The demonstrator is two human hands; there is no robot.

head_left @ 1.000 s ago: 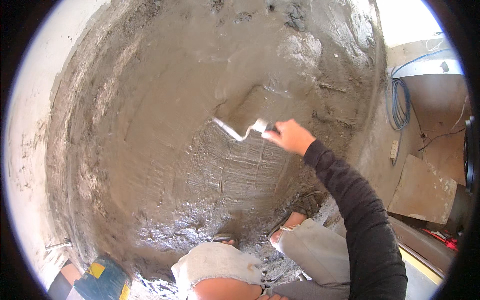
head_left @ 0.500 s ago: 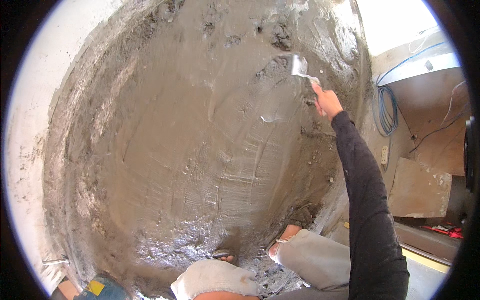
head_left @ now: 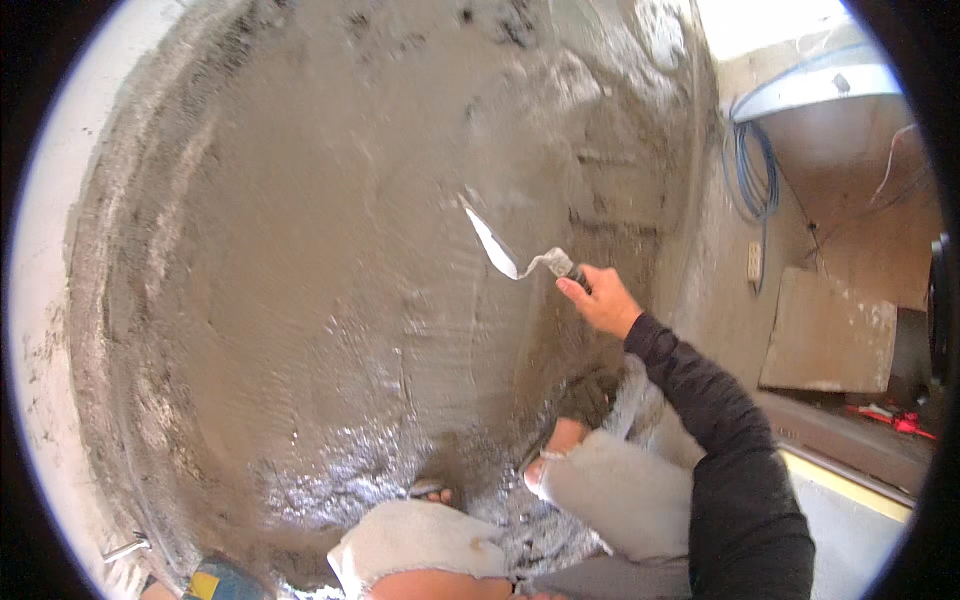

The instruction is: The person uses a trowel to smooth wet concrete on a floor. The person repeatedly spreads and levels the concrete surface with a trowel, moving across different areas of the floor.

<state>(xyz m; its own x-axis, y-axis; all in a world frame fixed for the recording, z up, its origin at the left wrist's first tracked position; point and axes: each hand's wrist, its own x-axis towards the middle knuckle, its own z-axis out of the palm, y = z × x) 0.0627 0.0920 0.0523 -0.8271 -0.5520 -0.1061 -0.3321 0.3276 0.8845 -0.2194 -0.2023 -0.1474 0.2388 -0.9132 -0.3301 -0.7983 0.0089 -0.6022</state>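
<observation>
My right hand (head_left: 608, 300) is closed round the handle of a trowel (head_left: 492, 240). The trowel's shiny blade is tilted over the wet grey mortar (head_left: 300, 230), its tip pointing to the far left. Whether the blade touches the surface, I cannot tell. Smoothed patches and ridged strokes mark the mortar, and it looks wetter near my feet. My right arm, in a dark sleeve, reaches in from the lower right. My left hand does not show.
My sandalled feet (head_left: 432, 491) stand at the mortar's near side. On the right are a coiled blue cable (head_left: 757, 175), a power socket (head_left: 754, 262) and a board (head_left: 830, 330). A blue-and-yellow tool (head_left: 222, 580) lies at the lower left, near a pale wall (head_left: 45, 300).
My right hand has drawn the trowel nearer and to the left, from the far right of the mortar toward its middle. The blade has turned to point left. The view has shifted slightly.
</observation>
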